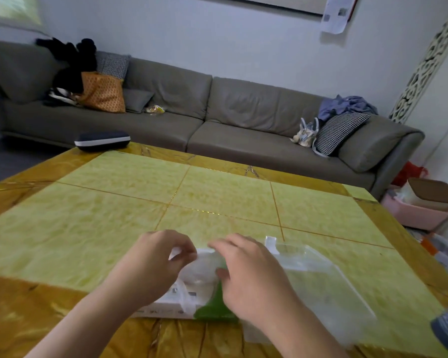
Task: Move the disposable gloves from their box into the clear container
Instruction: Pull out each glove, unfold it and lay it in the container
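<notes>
Both my hands at the glove box (171,303), near table (114,202) edge. Left hand (153,262) pinches thin clear gloves (199,270) bunched at the box opening. Right hand (248,275), fingers curled, grips the same wad. Clear container (329,288) just beside the box, on my right.

You're in a home living room: long grey leather sofa (192,109) with checked cushions (339,133), clothes heaped on it, yellow-tiled counter (140,197).
</notes>
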A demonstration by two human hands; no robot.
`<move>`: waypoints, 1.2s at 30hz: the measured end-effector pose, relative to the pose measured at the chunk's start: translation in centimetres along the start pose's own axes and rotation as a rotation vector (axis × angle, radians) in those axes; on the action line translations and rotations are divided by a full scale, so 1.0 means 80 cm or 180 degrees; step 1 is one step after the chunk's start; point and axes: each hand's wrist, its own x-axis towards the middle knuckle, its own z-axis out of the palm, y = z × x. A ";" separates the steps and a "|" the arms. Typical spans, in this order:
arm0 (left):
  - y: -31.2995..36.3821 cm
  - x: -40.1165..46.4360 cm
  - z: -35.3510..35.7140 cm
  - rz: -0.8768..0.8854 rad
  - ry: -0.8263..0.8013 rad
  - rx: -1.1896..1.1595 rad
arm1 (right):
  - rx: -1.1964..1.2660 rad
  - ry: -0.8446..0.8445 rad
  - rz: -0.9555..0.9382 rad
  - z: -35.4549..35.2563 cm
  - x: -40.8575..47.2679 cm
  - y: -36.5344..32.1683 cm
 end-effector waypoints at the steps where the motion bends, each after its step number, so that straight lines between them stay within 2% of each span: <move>1: 0.001 -0.001 -0.001 -0.0020 0.0042 -0.0094 | -0.0029 -0.0006 0.0018 0.001 0.002 -0.001; 4: 0.002 -0.004 -0.004 -0.0071 0.0117 -0.0323 | -0.0002 0.0058 0.0149 0.010 0.004 0.002; 8: 0.005 -0.003 -0.001 -0.0160 0.0186 -0.0504 | 0.0518 0.0199 0.0369 0.015 0.004 0.006; 10: 0.006 -0.005 -0.001 -0.0238 -0.0069 -0.0731 | 0.0812 0.0321 0.0400 0.015 0.004 0.009; 13: 0.008 -0.011 -0.003 -0.0405 -0.0806 -0.1027 | 0.1172 0.0386 0.0412 0.017 0.003 0.012; 19: 0.006 -0.013 0.004 -0.0403 -0.0838 -0.0769 | 0.1123 0.0329 0.0295 0.019 0.000 0.009; 22: 0.002 -0.014 0.011 -0.0154 -0.0845 -0.0160 | 0.0750 0.0034 0.0083 0.015 -0.003 0.002; 25: -0.002 -0.015 0.007 -0.0150 -0.0855 -0.0305 | 0.0490 -0.0269 0.0041 0.009 -0.003 -0.004; 27: -0.002 -0.017 -0.002 -0.0272 -0.1157 -0.0375 | 0.0384 -0.0284 0.0047 0.009 -0.004 -0.007; 29: -0.009 -0.018 -0.003 -0.0250 -0.1376 -0.0187 | 0.0512 -0.0226 0.0064 0.012 -0.003 -0.006; 36: -0.017 -0.014 0.014 0.0218 -0.1201 0.0246 | 0.1499 -0.0087 -0.0019 0.013 -0.006 -0.017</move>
